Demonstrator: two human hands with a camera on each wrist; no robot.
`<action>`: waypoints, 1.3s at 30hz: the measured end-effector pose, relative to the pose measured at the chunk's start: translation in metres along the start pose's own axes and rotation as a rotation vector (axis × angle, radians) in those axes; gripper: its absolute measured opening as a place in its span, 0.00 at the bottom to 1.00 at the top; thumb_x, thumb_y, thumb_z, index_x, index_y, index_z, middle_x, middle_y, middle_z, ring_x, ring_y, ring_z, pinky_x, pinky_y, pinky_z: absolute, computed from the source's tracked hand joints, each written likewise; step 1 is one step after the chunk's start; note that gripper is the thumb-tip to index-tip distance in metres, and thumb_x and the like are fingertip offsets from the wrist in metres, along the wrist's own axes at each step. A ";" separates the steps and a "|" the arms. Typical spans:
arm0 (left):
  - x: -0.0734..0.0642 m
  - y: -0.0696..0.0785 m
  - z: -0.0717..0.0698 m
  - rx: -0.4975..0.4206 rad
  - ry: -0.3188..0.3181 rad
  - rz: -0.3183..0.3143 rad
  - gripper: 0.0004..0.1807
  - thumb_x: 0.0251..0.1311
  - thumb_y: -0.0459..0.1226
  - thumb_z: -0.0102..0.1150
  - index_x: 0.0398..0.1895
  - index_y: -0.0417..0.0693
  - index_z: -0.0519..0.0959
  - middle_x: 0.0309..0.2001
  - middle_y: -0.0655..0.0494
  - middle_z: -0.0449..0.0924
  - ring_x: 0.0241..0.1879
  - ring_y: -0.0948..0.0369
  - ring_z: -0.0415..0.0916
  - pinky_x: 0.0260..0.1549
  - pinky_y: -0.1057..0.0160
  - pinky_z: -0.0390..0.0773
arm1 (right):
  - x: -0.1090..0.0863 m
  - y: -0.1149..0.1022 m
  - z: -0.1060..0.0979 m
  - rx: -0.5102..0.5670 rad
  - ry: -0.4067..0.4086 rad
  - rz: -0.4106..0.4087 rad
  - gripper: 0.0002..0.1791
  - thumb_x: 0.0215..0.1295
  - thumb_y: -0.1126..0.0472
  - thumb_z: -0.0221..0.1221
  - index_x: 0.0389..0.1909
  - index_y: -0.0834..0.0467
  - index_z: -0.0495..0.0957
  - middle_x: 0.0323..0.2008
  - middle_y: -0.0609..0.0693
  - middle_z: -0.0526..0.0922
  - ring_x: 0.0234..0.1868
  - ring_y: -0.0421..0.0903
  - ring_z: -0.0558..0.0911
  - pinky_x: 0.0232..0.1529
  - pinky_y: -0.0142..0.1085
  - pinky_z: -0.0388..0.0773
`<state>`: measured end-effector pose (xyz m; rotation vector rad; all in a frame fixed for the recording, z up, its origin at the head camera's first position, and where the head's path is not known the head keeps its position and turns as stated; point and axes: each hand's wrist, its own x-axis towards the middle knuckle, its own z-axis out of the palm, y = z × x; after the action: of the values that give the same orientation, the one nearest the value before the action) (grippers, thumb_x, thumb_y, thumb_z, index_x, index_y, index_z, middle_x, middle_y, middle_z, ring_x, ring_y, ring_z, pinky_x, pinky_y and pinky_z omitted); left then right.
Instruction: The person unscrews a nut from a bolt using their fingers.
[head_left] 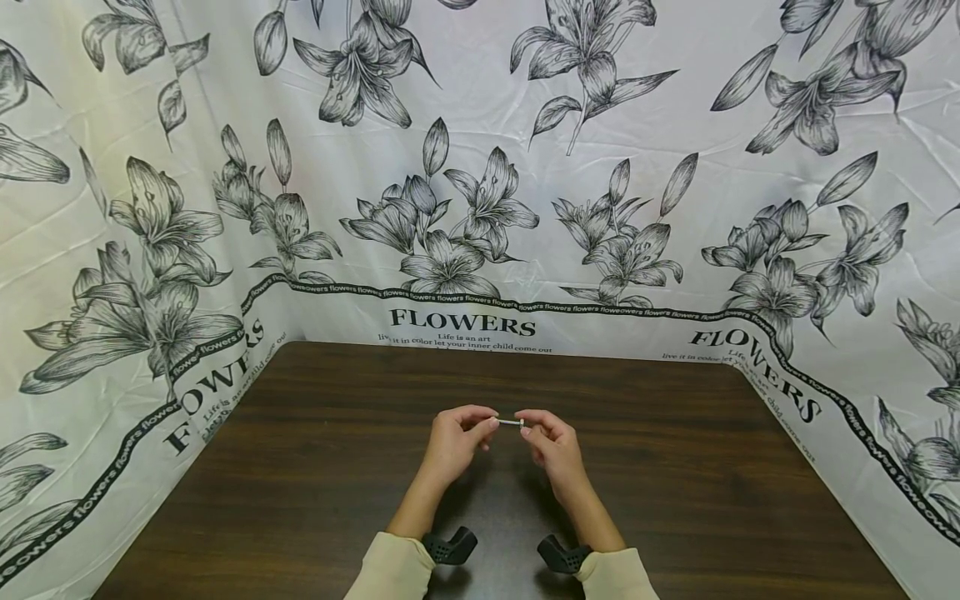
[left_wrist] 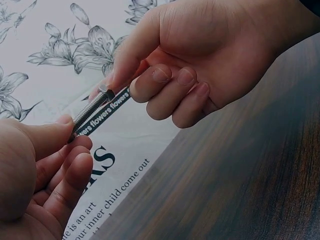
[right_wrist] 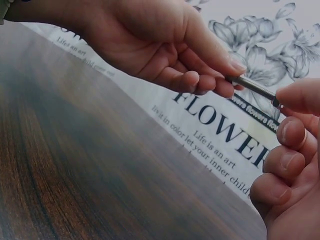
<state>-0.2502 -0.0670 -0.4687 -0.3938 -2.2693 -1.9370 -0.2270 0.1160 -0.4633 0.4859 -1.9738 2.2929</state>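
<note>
A thin silvery metal bolt (head_left: 510, 422) is held level above the table, between both hands. With thumb and fingertips, my left hand (head_left: 452, 443) pinches its left end. The thumb and forefinger of my right hand (head_left: 559, 454) pinch the other end, around a wider piece that could be its head or a nut; I cannot tell which. Thread ridges show along the bolt (left_wrist: 89, 112) in the left wrist view. In the right wrist view the bolt (right_wrist: 256, 88) spans the gap between the hands, its tips covered by fingers. The right hand's other fingers curl inward.
Below the hands lies a dark brown wooden table (head_left: 337, 467). A white cloth (head_left: 480, 100) printed with black flowers and lettering surrounds it at the back and sides. Each wrist wears a black camera mount, on the left (head_left: 452, 547) and on the right (head_left: 562, 554).
</note>
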 end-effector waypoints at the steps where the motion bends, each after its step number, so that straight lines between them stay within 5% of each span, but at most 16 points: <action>1: 0.000 0.000 0.000 0.002 0.000 -0.001 0.04 0.59 0.32 0.66 0.36 0.42 0.85 0.24 0.49 0.80 0.19 0.58 0.76 0.27 0.41 0.80 | 0.000 0.000 0.000 0.002 -0.001 -0.002 0.13 0.66 0.76 0.53 0.48 0.81 0.71 0.15 0.47 0.64 0.14 0.33 0.63 0.17 0.26 0.59; 19: 0.000 0.001 0.000 0.005 0.001 0.008 0.03 0.60 0.32 0.66 0.36 0.42 0.85 0.24 0.50 0.80 0.19 0.59 0.76 0.26 0.44 0.81 | 0.000 -0.001 0.001 -0.009 0.011 -0.038 0.11 0.64 0.78 0.53 0.46 0.78 0.75 0.16 0.49 0.64 0.14 0.34 0.63 0.17 0.26 0.60; 27: 0.000 0.001 0.000 0.011 -0.002 0.022 0.03 0.59 0.31 0.65 0.36 0.42 0.85 0.29 0.36 0.81 0.19 0.59 0.77 0.26 0.41 0.80 | -0.001 0.000 0.001 0.011 0.012 -0.044 0.10 0.64 0.78 0.54 0.46 0.78 0.74 0.16 0.48 0.64 0.14 0.34 0.63 0.17 0.27 0.60; 39: -0.001 0.001 0.000 0.008 0.000 0.021 0.04 0.59 0.31 0.66 0.36 0.39 0.85 0.28 0.36 0.81 0.19 0.61 0.77 0.26 0.42 0.80 | 0.004 0.015 -0.005 0.035 0.031 -0.033 0.10 0.69 0.75 0.51 0.46 0.79 0.74 0.15 0.50 0.64 0.14 0.37 0.63 0.16 0.30 0.56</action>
<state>-0.2492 -0.0665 -0.4677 -0.4157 -2.2627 -1.9173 -0.2354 0.1177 -0.4768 0.4794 -1.9007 2.3047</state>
